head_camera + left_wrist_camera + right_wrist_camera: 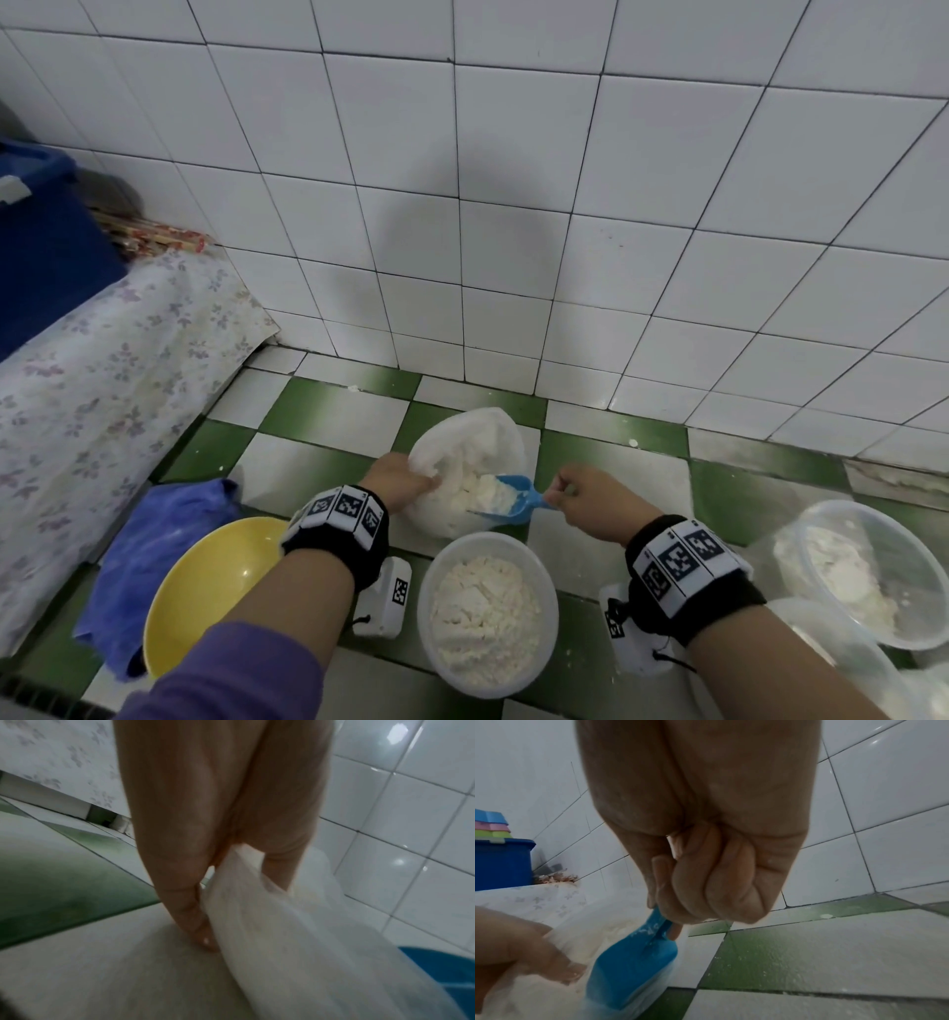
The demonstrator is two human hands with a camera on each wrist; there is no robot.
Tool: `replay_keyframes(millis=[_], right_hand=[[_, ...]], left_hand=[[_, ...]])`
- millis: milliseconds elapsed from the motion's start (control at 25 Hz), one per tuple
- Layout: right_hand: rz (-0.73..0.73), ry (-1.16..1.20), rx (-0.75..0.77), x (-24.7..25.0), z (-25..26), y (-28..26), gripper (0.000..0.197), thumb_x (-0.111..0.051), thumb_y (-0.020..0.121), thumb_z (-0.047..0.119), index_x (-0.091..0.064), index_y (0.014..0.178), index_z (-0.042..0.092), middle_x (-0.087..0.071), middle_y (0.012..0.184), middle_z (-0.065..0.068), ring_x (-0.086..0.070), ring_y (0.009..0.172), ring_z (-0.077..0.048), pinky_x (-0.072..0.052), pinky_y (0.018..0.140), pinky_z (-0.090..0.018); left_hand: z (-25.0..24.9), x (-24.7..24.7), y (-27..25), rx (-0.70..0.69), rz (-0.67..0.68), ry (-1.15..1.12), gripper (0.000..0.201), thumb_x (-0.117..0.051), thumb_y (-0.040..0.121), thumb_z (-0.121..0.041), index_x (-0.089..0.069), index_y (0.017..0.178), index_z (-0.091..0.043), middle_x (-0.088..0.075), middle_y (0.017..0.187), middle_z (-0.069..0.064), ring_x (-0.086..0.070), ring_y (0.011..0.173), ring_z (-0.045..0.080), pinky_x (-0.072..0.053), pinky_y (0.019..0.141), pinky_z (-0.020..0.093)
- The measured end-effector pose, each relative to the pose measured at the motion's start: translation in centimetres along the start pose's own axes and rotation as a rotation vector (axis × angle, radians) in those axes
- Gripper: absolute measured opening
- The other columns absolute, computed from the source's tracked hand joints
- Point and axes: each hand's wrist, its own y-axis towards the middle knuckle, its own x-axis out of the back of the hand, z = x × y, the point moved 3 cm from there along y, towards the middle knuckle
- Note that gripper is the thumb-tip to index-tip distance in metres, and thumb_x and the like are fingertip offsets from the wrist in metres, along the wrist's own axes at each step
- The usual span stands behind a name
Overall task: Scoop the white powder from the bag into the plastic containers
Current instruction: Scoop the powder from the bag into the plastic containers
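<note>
A white plastic bag (470,444) of white powder sits open on the green and white tiled floor. My left hand (398,480) pinches its left rim (257,892) between thumb and fingers. My right hand (585,493) grips the handle of a blue scoop (506,498), which is heaped with powder at the bag's mouth. From the right wrist the blue scoop (634,963) shows its underside. In front of the bag stands a round plastic container (488,614) nearly full of powder. Another plastic container (862,570) holding some powder stands at the right.
A yellow bowl (205,580) and a blue cloth (154,555) lie at the left. A flower-patterned covered surface (92,390) carries a blue bin (46,241). The white tiled wall (513,205) rises right behind the bag. A further clear container (842,663) sits at the lower right.
</note>
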Motion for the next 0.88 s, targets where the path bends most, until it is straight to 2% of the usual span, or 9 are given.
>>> replay_keyframes(millis=[120, 200, 320, 360, 440, 520, 600, 720, 880], right_hand=[[0.022, -0.046, 0.023, -0.3, 0.2, 0.0, 0.015, -0.051, 0.096, 0.026, -0.053, 0.082, 0.021, -0.053, 0.077, 0.007, -0.047, 0.068, -0.006, -0.040, 0.063, -0.019], [0.035, -0.045, 0.029, -0.8, 0.3, 0.1, 0.016, -0.050, 0.096, 0.027, -0.052, 0.081, 0.022, -0.053, 0.077, 0.007, -0.047, 0.068, -0.006, -0.039, 0.063, -0.019], [0.047, 0.004, 0.023, -1.7, 0.2, 0.2, 0.015, -0.048, 0.097, 0.028, -0.056, 0.093, 0.017, -0.057, 0.087, 0.003, -0.051, 0.077, -0.012, -0.044, 0.073, -0.024], [0.050, 0.043, 0.017, -1.9, 0.1, 0.2, 0.016, -0.048, 0.098, 0.028, -0.056, 0.095, 0.015, -0.057, 0.087, 0.002, -0.051, 0.078, -0.012, -0.044, 0.074, -0.025], [0.055, 0.148, 0.000, -1.7, -0.2, -0.3, 0.016, -0.047, 0.098, 0.028, -0.055, 0.093, 0.015, -0.055, 0.080, 0.003, -0.047, 0.069, -0.009, -0.043, 0.065, -0.021], [0.049, 0.206, -0.017, -0.8, -0.5, -0.9, 0.016, -0.046, 0.099, 0.027, -0.056, 0.093, 0.016, -0.053, 0.074, 0.004, -0.044, 0.061, -0.007, -0.038, 0.056, -0.017], [0.048, 0.230, -0.006, 0.3, -0.6, -1.6, 0.016, -0.046, 0.099, 0.025, -0.056, 0.093, 0.015, -0.053, 0.071, 0.003, -0.042, 0.057, -0.007, -0.036, 0.051, -0.015], [0.043, 0.272, 0.053, 2.3, -0.5, -2.5, 0.015, -0.048, 0.098, 0.023, -0.057, 0.090, 0.014, -0.052, 0.066, 0.002, -0.040, 0.051, -0.006, -0.034, 0.045, -0.014], [0.156, 0.401, 0.204, 5.0, 0.1, -4.7, 0.015, -0.054, 0.096, 0.024, -0.059, 0.088, 0.013, -0.046, 0.054, 0.006, -0.033, 0.044, -0.007, -0.027, 0.044, -0.020]], left_hand=[[-0.7, -0.2, -0.1, -0.051, 0.010, 0.005, 0.031, -0.055, 0.095, -0.029, -0.064, 0.115, -0.007, -0.065, 0.120, 0.016, -0.060, 0.109, 0.032, -0.049, 0.092, 0.033], [-1.1, -0.4, -0.4, -0.073, 0.057, -0.229, 0.019, -0.053, 0.096, -0.022, -0.065, 0.107, -0.012, -0.067, 0.115, 0.018, -0.063, 0.106, 0.033, -0.052, 0.095, 0.043], [-1.9, -0.8, -1.3, -0.054, 0.143, -0.526, 0.017, -0.053, 0.097, -0.018, -0.064, 0.109, -0.012, -0.069, 0.109, 0.017, -0.065, 0.103, 0.032, -0.054, 0.090, 0.044], [-2.0, -0.9, -1.4, -0.046, 0.150, -0.547, 0.021, -0.053, 0.097, -0.019, -0.063, 0.113, -0.010, -0.069, 0.110, 0.017, -0.065, 0.103, 0.032, -0.054, 0.090, 0.044], [-1.7, -0.6, -1.2, -0.054, 0.107, -0.513, 0.025, -0.057, 0.093, -0.022, -0.064, 0.112, -0.008, -0.069, 0.109, 0.018, -0.066, 0.102, 0.033, -0.054, 0.091, 0.049], [-1.0, -0.3, -0.8, -0.032, 0.021, -0.427, 0.034, -0.062, 0.076, -0.030, -0.066, 0.101, -0.007, -0.070, 0.105, 0.018, -0.067, 0.099, 0.033, -0.053, 0.091, 0.052], [0.2, -0.3, -0.5, 0.022, -0.025, -0.470, 0.046, -0.069, 0.068, -0.033, -0.065, 0.105, -0.006, -0.070, 0.106, 0.017, -0.067, 0.096, 0.032, -0.055, 0.090, 0.049], [1.4, -0.7, -0.4, 0.053, -0.059, -0.492, 0.050, -0.075, 0.076, -0.031, -0.061, 0.113, -0.001, -0.069, 0.108, 0.016, -0.067, 0.097, 0.031, -0.056, 0.089, 0.043], [0.9, -0.6, -1.5, 0.043, -0.073, -0.557, 0.030, -0.069, 0.087, -0.024, -0.061, 0.110, -0.005, -0.067, 0.108, 0.017, -0.065, 0.100, 0.033, -0.056, 0.088, 0.049]])
